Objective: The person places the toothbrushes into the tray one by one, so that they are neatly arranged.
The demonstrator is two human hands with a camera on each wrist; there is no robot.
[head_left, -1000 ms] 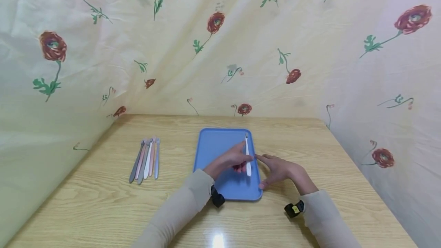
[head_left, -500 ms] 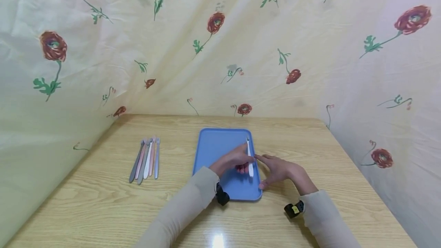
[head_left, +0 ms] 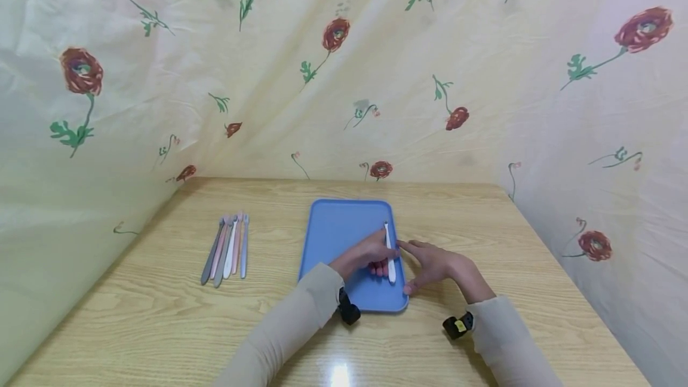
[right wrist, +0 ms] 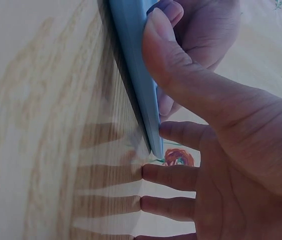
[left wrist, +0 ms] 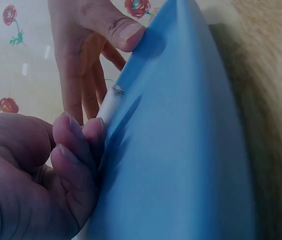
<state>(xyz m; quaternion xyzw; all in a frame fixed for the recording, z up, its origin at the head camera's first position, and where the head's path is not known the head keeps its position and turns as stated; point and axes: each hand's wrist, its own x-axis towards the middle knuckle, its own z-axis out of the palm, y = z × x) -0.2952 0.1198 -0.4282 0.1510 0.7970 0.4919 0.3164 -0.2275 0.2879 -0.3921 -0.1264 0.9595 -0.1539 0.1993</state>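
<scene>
A white toothbrush (head_left: 392,272) with a small dark head lies lengthwise along the right side of the blue tray (head_left: 340,220). My left hand (head_left: 371,249) reaches over the tray and pinches its handle, fingers curled. In the left wrist view, the curled fingers of the left hand (left wrist: 41,175) are close to the tray floor, and only a white end of the toothbrush (left wrist: 112,102) shows. My right hand (head_left: 434,263) stays at the tray's right edge. In the right wrist view, the thumb rests at the rim, while the straight fingers (right wrist: 168,178) touch the table.
Several toothbrushes (head_left: 230,249) in grey, pink, white and blue lie side by side on the wooden table (head_left: 161,309), left of the tray. A flowered cloth (head_left: 279,76) hangs behind the table and along both sides.
My left hand has shifted slightly right and toward me, bringing the white toothbrush closer to the tray's right rim. The right hand stays where it was.
</scene>
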